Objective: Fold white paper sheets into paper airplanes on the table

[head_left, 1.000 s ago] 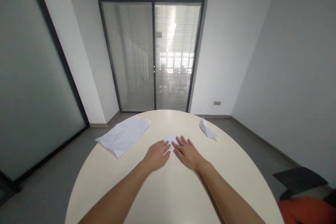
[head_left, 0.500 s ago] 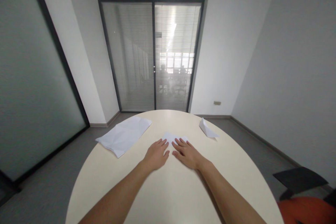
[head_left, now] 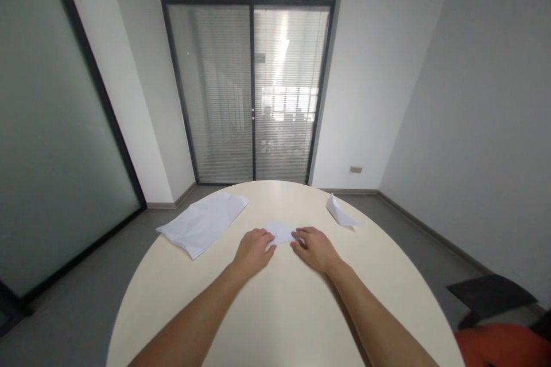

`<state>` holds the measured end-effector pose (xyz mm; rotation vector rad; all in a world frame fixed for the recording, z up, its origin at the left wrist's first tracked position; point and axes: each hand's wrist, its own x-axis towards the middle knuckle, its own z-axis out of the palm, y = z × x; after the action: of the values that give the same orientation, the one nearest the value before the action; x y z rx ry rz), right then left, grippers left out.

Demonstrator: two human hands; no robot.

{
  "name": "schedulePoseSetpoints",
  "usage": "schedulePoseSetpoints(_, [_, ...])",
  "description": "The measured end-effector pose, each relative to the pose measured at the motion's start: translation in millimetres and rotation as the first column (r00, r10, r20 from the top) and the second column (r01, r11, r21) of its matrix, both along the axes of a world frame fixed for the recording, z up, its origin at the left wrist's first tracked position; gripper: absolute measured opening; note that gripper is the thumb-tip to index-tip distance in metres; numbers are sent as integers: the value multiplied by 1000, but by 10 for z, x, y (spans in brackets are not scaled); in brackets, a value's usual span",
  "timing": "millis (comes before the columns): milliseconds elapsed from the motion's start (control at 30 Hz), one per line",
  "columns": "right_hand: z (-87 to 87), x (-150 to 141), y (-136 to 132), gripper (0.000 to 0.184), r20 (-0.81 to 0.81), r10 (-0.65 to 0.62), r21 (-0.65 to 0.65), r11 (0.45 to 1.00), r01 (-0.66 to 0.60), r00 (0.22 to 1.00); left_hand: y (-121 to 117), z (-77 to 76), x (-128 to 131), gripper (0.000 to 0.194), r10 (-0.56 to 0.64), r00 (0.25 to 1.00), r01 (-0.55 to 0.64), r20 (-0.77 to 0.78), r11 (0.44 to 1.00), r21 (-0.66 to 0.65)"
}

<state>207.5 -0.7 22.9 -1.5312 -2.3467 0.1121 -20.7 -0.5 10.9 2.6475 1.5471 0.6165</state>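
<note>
Reaches in from the bottom edge with both bare forearms [head_left: 193,315], cut off below, over a pale round table [head_left: 275,309] also cropped at its near side. At lower right, catches only part of a chair: a black piece [head_left: 493,292] and a red-orange seat [head_left: 503,344], cut by the frame. Bends the fingers of the left hand [head_left: 253,252] narrowly at the left edge of a small white paper [head_left: 280,231], and those of the right hand [head_left: 316,249], likewise narrow, at its right edge. Cannot tell a pinch from a light press in either; covers both side edges of the paper, flat on the table between the hands. Farther off to the left, shows a large creased white sheet [head_left: 204,221]; to the right, near the far rim, a folded white paper [head_left: 339,212], partly raised. Beyond, includes a small wall plate [head_left: 356,170], too small for detail, and a dark-framed glass partition [head_left: 224,97] with blinds. Behind the slats, blurs furniture-like shapes and a small dark rectangle [head_left: 260,58], illegible if lettered.
</note>
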Motion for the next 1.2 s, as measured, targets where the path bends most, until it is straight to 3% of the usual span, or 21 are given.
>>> schedulePoseSetpoints(533, [49, -54, -47, 38, -32, -51, 11, 999, 52, 998, -27, 78, 24, 30, 70, 990, -74, -121, 997, -34])
schedulePoseSetpoints(900, [94, -101, -60, 46, -11, -60, 35, 998, 60, 998, -59, 93, 43, 29, 101, 990, -102, -99, 995, -10])
schedulePoseSetpoints(1200, [47, -116, -3, 36, -257, 67, 239, 971, -4, 964, -23, 96, 24, 37, 185, 979, -186, -88, 982, -4])
